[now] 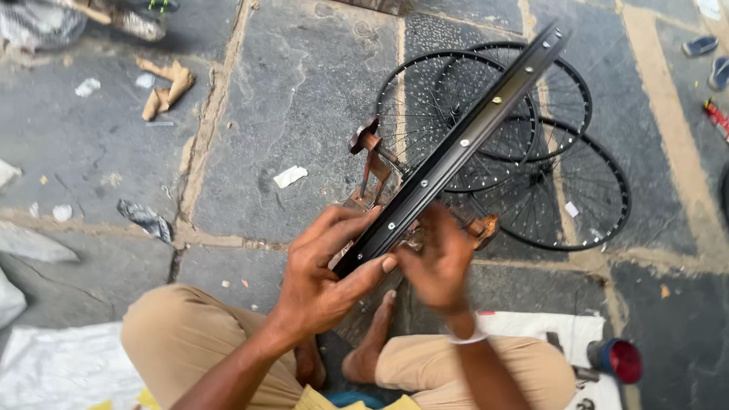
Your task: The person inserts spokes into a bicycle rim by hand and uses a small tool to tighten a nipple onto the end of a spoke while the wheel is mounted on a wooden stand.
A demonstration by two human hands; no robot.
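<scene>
A black bicycle wheel rim (486, 114) stands edge-on in a rusty truing stand (373, 163), running from the top right down to my hands. My left hand (326, 273) grips the near end of the rim, thumb laid across its inner face. My right hand (438, 262) is behind the rim at the spokes; what its fingers pinch is hidden and a little blurred. I sit cross-legged in tan trousers, bare feet below the wheel.
Three spoked black wheels (566, 178) lie stacked on the stone floor behind the stand. A red-capped can (616, 358) sits on a white sheet (53, 364) at right. Paper scraps, wood bits (163, 87) and sandals (699, 45) lie scattered around.
</scene>
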